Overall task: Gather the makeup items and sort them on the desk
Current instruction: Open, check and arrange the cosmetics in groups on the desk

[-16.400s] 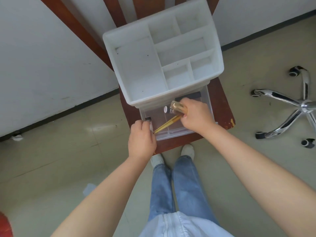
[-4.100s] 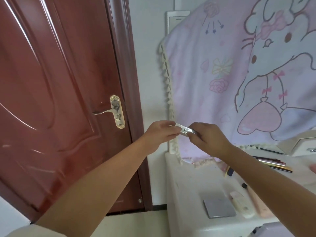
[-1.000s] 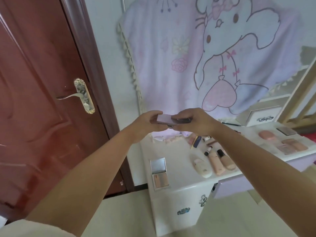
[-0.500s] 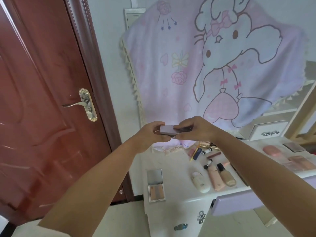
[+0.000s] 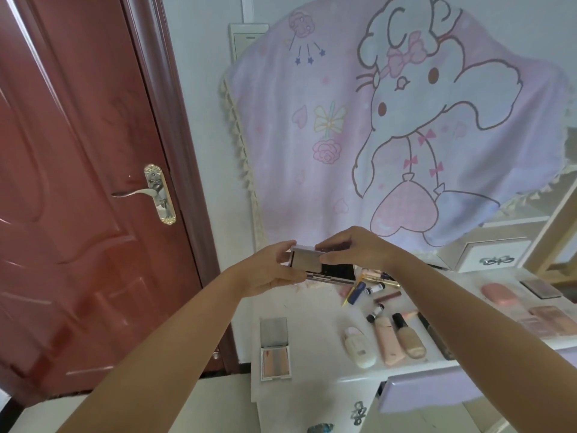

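Both hands hold one flat palette (image 5: 321,267) above the desk (image 5: 315,310) — left hand (image 5: 271,266) gripping at 9 o'clock, right hand (image 5: 352,249) pinching at 3 o'clock.

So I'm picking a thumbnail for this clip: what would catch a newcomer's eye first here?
The big pink cartoon cloth hung on the wall fills the upper right. In the middle, the left hand and right hand together hold a half-opened palette above the white desk. The dark red door takes up the left side.
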`<act>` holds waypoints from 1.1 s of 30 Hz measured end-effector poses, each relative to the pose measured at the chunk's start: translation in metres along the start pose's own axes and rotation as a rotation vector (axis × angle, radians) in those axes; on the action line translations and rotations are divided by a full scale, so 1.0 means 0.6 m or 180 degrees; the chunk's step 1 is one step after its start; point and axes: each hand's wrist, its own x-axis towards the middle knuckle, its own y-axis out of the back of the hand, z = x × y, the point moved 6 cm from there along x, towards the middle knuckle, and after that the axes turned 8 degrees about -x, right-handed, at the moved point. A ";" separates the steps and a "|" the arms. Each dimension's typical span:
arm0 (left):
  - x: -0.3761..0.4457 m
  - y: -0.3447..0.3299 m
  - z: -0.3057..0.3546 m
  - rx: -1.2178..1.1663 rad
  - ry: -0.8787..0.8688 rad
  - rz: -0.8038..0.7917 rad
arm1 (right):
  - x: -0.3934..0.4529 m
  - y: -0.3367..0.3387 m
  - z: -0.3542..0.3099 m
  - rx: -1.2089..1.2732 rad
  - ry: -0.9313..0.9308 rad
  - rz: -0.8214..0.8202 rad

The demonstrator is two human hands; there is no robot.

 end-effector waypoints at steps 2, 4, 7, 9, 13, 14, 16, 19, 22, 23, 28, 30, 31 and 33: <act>-0.004 -0.004 -0.010 -0.0159 -0.0034 -0.0061 | 0.001 -0.009 0.014 0.0151 -0.0079 -0.0053; -0.007 -0.005 -0.032 -0.0110 0.0025 0.0004 | 0.003 -0.022 0.032 0.0247 -0.0141 -0.0112; -0.003 -0.001 -0.081 -0.0058 0.0220 0.0269 | 0.014 -0.048 0.067 0.0014 -0.0256 -0.0211; 0.000 -0.003 -0.116 -0.0089 0.0347 0.0453 | 0.026 -0.066 0.096 -0.0288 -0.0370 -0.0221; 0.017 -0.007 -0.196 -0.0223 0.0679 0.0927 | 0.048 -0.101 0.146 -0.0491 -0.0362 -0.0235; 0.023 -0.008 -0.215 -0.0144 0.0714 0.1043 | 0.055 -0.110 0.160 -0.0564 -0.0364 -0.0257; 0.033 -0.006 -0.250 0.0226 0.0796 0.1231 | 0.070 -0.137 0.186 -0.0766 -0.0350 -0.0417; 0.044 -0.009 -0.306 0.0799 0.1017 0.1372 | 0.090 -0.185 0.230 -0.0945 -0.0257 -0.0697; 0.052 -0.022 -0.362 0.1028 0.1193 0.1474 | 0.106 -0.237 0.277 -0.1051 -0.0211 -0.0888; 0.054 -0.028 -0.378 0.1046 0.1209 0.1537 | 0.110 -0.253 0.289 -0.1076 -0.0183 -0.0939; 0.057 -0.038 -0.429 0.1154 0.1482 0.1870 | 0.138 -0.308 0.329 -0.1111 -0.0123 -0.1176; 0.059 -0.033 -0.436 0.1221 0.1610 0.1968 | 0.152 -0.317 0.335 -0.1019 -0.0139 -0.1151; 0.060 -0.031 -0.437 0.1284 0.1671 0.2003 | 0.159 -0.321 0.337 -0.0997 -0.0147 -0.1134; 0.064 -0.028 -0.438 0.1424 0.1777 0.2063 | 0.170 -0.326 0.337 -0.0948 -0.0169 -0.1083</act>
